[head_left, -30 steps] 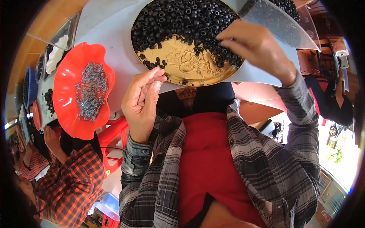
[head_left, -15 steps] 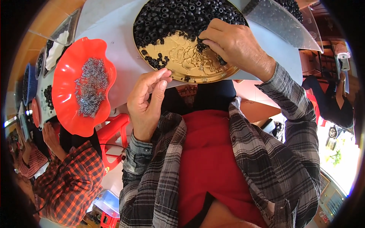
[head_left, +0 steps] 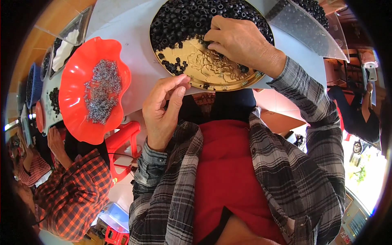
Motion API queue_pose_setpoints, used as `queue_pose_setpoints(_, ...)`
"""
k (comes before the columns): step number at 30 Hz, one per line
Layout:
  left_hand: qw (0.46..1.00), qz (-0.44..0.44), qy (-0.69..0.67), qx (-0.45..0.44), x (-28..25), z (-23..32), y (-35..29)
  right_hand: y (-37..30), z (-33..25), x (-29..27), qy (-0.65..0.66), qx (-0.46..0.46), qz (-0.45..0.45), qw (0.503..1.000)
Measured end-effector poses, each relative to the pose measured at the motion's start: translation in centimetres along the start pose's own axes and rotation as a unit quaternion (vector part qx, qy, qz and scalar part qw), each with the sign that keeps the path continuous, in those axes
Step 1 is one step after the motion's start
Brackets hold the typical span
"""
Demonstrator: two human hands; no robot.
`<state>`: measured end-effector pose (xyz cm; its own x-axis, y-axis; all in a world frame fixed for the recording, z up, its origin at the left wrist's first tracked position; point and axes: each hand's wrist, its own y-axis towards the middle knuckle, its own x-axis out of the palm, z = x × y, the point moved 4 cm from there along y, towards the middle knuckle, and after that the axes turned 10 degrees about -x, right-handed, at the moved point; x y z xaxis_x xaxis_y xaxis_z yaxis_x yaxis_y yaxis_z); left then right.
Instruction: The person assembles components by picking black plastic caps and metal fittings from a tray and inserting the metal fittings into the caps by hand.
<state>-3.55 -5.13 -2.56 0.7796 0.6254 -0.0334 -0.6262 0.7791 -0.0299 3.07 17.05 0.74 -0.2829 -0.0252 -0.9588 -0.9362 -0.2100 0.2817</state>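
A round gold tray [head_left: 192, 61] with an embossed pattern lies before me, its far part heaped with small black hollow pieces [head_left: 183, 18]. Over the tray, at the near edge of the heap, my right hand [head_left: 245, 43] has its fingers curled together and pointing down; what they grip is hidden. My left hand [head_left: 163, 112] is held just off the tray's near left rim, thumb and fingers drawn together; anything between them is too small to name. A few loose black pieces [head_left: 173, 65] lie on the tray's left side. To the left, a red wavy-edged bowl [head_left: 71, 94] contains many small metal springs [head_left: 102, 92].
A clear plastic bin [head_left: 304, 30] with black pieces stands at the far right. At the far left are a clear container [head_left: 75, 30], a blue basket [head_left: 32, 85] and black bits [head_left: 54, 100]. A person in an orange checked shirt [head_left: 77, 192] sits left, near a red stool [head_left: 126, 141].
The view has shifted slightly, so the tray and bowl appear farther right. My right hand has moved a little left across the tray. My left hand keeps its closed pose near the rim.
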Motion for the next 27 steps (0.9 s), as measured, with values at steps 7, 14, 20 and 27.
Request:
queue_pose_setpoints(7, 1.000, -0.007, -0.009, -0.014, 0.4, 0.0, 0.5, 0.1, -0.4, 0.0, 0.032, 0.007, 0.025, 0.999)
queue_pose_setpoints(14, 0.998, -0.004, -0.065, -0.025, 1.8, 1.7, 1.8, -0.8, -2.1, -2.8, 0.154, 0.004, 0.115, 0.981)
queue_pose_setpoints(20, 0.991, -0.015, -0.116, -0.068, 2.8, 1.9, 2.8, -1.2, -4.3, -3.9, 0.166, -0.016, 0.138, 0.976)
queue_pose_setpoints(27, 0.986, -0.057, -0.148, -0.056, 2.6, 1.8, 2.8, -1.7, -4.0, -4.7, 0.202, -0.023, 0.148, 0.968)
